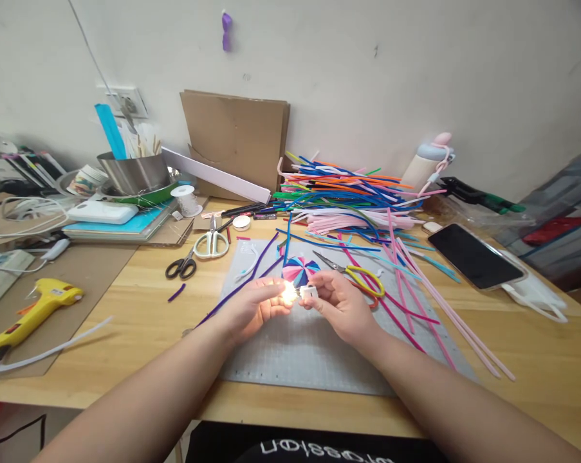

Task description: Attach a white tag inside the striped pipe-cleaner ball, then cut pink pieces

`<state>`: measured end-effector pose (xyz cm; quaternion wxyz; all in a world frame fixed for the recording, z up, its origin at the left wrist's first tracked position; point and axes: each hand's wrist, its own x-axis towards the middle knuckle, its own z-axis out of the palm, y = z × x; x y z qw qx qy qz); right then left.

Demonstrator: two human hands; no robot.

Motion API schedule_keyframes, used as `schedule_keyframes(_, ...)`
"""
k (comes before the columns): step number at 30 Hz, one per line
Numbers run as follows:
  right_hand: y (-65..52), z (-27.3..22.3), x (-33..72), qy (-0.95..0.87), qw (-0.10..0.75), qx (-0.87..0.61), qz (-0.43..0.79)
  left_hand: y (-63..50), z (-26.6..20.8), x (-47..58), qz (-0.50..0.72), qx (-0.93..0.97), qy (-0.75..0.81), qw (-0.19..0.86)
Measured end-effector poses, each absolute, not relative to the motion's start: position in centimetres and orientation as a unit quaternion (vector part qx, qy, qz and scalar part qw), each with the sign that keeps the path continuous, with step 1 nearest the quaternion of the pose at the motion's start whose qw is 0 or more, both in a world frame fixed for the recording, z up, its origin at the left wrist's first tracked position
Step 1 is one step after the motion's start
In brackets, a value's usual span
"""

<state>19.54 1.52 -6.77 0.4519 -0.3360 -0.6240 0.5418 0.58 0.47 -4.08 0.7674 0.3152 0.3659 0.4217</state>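
Observation:
Over the grey cutting mat, my left hand pinches a glowing bundle of small lights; its glare hides the details. Between the thumb and fingers of my right hand is a small white battery box, right beside the lights. Just behind both hands rests a round pink, blue and navy striped piece, with a blue pipe cleaner rising at its left. Yellow-handled scissors lie beyond my right hand, blades pointing left.
A heap of coloured pipe cleaners fills the back of the table. Two other scissors, white-handled and black-handled, lie left of the mat. A yellow glue gun is far left, a phone at right.

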Motion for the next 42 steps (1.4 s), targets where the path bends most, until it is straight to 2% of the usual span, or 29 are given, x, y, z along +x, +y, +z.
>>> schedule_keyframes(10,1.7,-7.4,19.5,-0.629,0.427,-0.35,0.547,0.6,-4.7,0.9,0.473,0.428,0.429,0.64)
schedule_keyframes(23,2.0,-8.0,19.3,-0.622,0.438,-0.338,0.554,0.7,-5.2,0.6,0.444,0.371,0.416,0.702)
schedule_keyframes(37,2.0,-8.1,19.0,-0.613,0.403,-0.336,0.591,1.3,-5.7,0.5,0.453,0.4,0.432,0.67)
schedule_keyframes(42,2.2,-8.1,19.1,-0.595,0.408,-0.337,0.605,1.2,-5.1,0.3,0.431,0.397,0.417,0.695)
